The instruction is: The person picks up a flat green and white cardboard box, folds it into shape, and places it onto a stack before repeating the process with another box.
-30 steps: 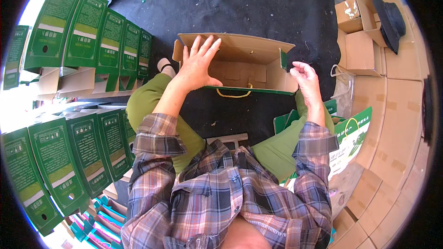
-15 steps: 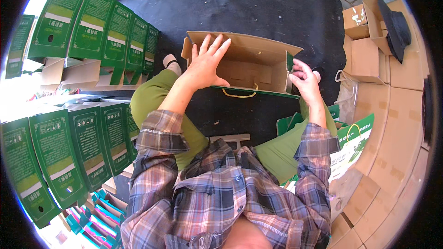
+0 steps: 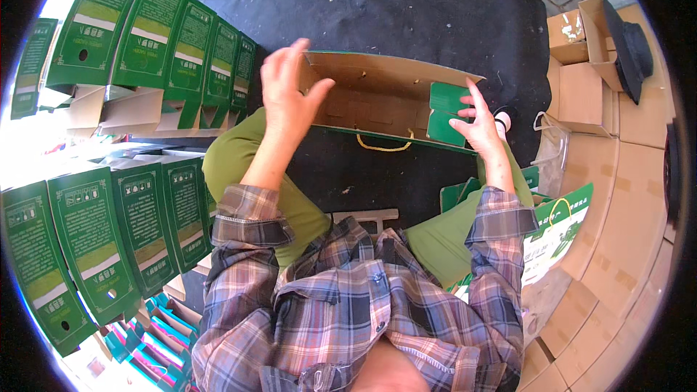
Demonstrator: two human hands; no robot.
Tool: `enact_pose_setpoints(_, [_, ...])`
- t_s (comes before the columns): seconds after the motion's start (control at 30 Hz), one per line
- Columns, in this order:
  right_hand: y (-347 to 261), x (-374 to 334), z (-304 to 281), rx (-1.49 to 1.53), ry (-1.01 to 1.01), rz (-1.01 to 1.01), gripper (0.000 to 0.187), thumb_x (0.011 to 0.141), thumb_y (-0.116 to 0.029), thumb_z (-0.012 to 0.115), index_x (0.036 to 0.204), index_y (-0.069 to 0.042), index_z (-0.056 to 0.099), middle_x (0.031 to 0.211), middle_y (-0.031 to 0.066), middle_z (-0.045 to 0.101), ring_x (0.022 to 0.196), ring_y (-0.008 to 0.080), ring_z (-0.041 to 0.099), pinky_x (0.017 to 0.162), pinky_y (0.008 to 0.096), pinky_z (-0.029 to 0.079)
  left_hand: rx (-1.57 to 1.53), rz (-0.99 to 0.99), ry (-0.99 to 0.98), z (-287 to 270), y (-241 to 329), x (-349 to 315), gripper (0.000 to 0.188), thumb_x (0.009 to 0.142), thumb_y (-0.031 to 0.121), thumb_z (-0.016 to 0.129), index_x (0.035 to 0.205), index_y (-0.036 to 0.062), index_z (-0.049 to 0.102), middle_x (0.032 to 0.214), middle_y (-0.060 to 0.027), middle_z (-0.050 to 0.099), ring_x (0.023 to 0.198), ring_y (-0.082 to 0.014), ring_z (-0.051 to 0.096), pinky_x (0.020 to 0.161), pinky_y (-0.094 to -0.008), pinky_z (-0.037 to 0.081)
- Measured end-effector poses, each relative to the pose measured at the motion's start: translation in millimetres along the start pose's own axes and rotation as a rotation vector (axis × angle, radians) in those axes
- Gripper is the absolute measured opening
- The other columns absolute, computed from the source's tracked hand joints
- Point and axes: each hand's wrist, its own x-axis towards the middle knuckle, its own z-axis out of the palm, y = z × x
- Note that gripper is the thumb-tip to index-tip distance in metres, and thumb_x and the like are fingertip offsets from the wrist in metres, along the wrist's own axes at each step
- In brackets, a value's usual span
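An open cardboard gift box (image 3: 370,101), brown inside and green outside, stands in front of me between my legs. A yellow cord handle (image 3: 385,147) hangs on its near side. At the box's left end is my left hand (image 3: 289,94), its fingers raised and the thumb spread away. My right hand (image 3: 481,120) is at the right end, fingers apart beside two green end flaps (image 3: 446,112) folded inward over the opening. Whether its fingertips touch the flaps I cannot tell. Neither hand grips anything.
Rows of green boxes (image 3: 149,29) stand on the left in two tiers. Plain brown cartons (image 3: 588,94) are stacked along the right, with a black hat (image 3: 630,51) on them. A flat white-and-green printed box (image 3: 559,236) leans by my right leg. Black sheeting (image 3: 377,7) covers the floor.
My left hand has drawn back from over the opening to the left end and lifted its fingers. At the right, the green flaps have folded inward over the box.
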Motion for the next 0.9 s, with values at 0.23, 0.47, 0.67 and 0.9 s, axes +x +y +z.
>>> enact_pose_setpoints(0.23, [-2, 1, 1, -0.037, -0.032, 0.014, 0.098, 0.069, 0.001, 0.074, 0.149, -0.024, 0.023, 0.126, 0.0166, 0.047, 0.097, 0.0235, 0.057, 0.077, 0.0361, 0.053, -0.157, -0.429, -0.320, 8, -37, -25, 0.086, 0.063, 0.020, 0.084, 0.136, 0.0045, 0.043, 0.110, -0.0158, 0.053, 0.089, -0.0239, 0.058, 0.082, -0.0361, 0.050])
enact_pose_setpoints(0.47, [1, 1, 0, -0.057, -0.042, 0.000, 0.098, 0.072, -0.002, 0.074, 0.150, -0.024, 0.021, 0.124, 0.0183, 0.050, 0.095, 0.0238, 0.058, 0.077, 0.0360, 0.053, -0.473, -0.550, -0.807, 13, -34, -24, 0.089, 0.074, 0.033, 0.079, 0.143, 0.0015, 0.033, 0.135, -0.0224, 0.048, 0.120, -0.0289, 0.051, 0.099, -0.0380, 0.043])
enact_pose_setpoints(0.67, [-4, 2, -4, 0.068, -0.065, 0.105, 0.078, 0.086, -0.015, 0.067, 0.150, -0.024, 0.023, 0.128, 0.0187, 0.051, 0.095, 0.0221, 0.061, 0.077, 0.0344, 0.052, -0.414, -0.399, -1.055, 0, -46, -17, 0.100, 0.067, 0.039, 0.084, 0.144, 0.0012, 0.031, 0.137, -0.0227, 0.047, 0.129, -0.0308, 0.045, 0.106, -0.0358, 0.036])
enact_pose_setpoints(0.9, [1, 5, -10, 0.254, -0.001, 0.235, 0.057, 0.093, -0.030, 0.059, 0.145, -0.019, 0.036, 0.129, 0.0168, 0.053, 0.101, 0.0194, 0.060, 0.079, 0.0320, 0.050, -0.400, -0.544, -0.838, 15, -46, -20, 0.082, 0.068, 0.027, 0.082, 0.137, 0.0053, 0.043, 0.128, -0.0210, 0.055, 0.121, -0.0296, 0.052, 0.099, -0.0362, 0.042])
